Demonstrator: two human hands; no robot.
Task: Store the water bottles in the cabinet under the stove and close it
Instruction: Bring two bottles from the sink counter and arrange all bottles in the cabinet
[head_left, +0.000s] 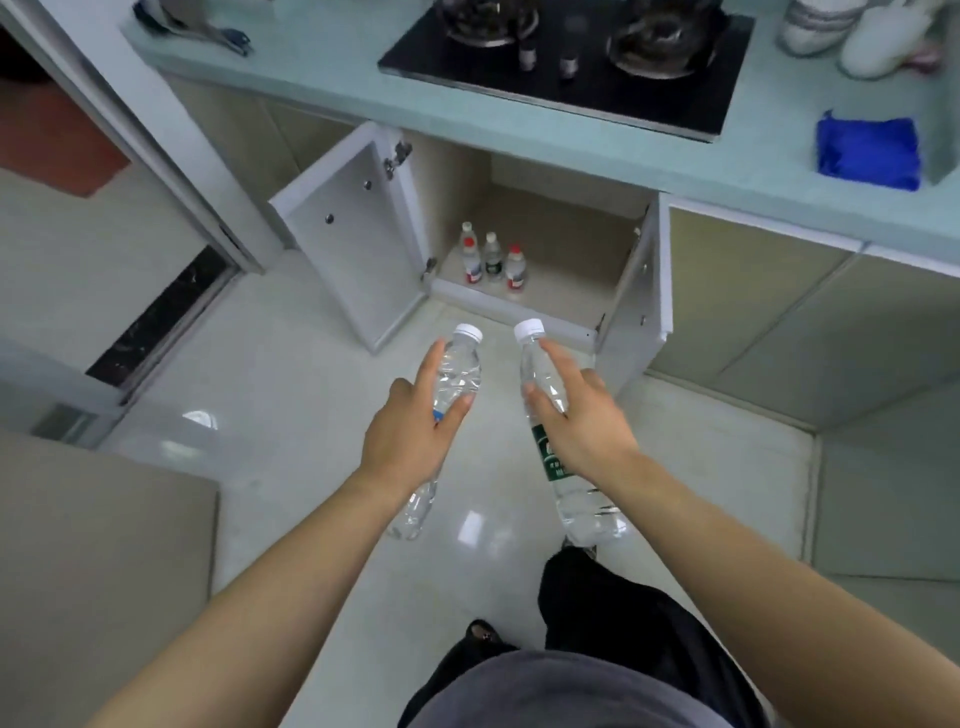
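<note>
1. Below the stove (566, 62), the cabinet (545, 244) stands open with three bottles (492, 260) at its left.
2. Before the cabinet, the left hand (410, 431) grips a clear bottle (457, 369).
3. Beside it, the right hand (582, 421) grips a green-labelled bottle (550, 452).

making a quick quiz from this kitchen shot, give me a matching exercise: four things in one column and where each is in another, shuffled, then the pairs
Things
1. green-label bottle
2. blue-label bottle
3. blue cloth
4. three small bottles

Places
A. on the counter, right of the stove
B. in the left hand
C. inside the open cabinet
D. in the right hand

Pairs: 1-D, 2-B, 3-A, 4-C
</note>
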